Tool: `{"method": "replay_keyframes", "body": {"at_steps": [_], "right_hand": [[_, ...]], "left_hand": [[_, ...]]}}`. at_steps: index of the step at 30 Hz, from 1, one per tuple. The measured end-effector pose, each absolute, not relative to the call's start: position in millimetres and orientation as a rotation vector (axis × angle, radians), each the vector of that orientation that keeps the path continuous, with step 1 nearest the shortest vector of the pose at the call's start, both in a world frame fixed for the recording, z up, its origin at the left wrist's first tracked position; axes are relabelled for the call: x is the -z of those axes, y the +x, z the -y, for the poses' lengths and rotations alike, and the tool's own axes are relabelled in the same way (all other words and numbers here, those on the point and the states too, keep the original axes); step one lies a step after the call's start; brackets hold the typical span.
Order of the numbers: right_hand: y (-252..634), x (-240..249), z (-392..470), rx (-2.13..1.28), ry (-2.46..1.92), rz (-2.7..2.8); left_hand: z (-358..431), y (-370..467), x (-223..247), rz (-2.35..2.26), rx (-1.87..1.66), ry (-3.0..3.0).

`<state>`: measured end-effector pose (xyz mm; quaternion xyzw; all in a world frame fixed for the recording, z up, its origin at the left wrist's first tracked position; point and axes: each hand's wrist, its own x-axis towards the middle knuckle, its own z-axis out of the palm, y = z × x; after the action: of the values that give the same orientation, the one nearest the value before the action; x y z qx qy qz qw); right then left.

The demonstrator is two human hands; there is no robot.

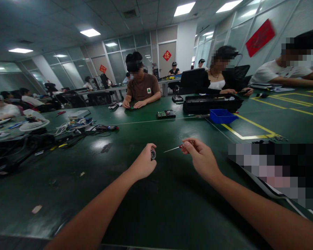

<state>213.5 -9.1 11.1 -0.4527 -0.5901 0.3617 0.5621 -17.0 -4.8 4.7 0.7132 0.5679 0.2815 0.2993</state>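
My left hand (145, 163) is closed around a small round part (153, 155) with a dark body and a grey ring-shaped end facing right. Its kind I cannot make out, as my fingers hide most of it. In my right hand (200, 156) is a screwdriver (173, 149), gripped by its reddish handle. The thin metal shaft points left toward the round part, and a short gap separates the tip from it. Both hands are above the green table (156, 208).
Ahead lie a hard drive (166, 114) with a green circuit board, a black bin (211, 104) and a blue tray (223, 116). Tangled cables (75, 130) cover the left side. A blurred-out object (271, 170) lies at right. A co-worker in a brown shirt (143, 86) sits opposite.
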Motion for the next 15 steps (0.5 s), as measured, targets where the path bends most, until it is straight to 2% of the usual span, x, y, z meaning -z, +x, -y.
{"method": "replay_keyframes", "body": {"at_steps": [15], "right_hand": [[209.0, -7.2, 13.4, -0.934, -1.029, 1.503]], "left_hand": [[4.2, -18.5, -4.7, -1.304, -0.815, 2.132]]}}
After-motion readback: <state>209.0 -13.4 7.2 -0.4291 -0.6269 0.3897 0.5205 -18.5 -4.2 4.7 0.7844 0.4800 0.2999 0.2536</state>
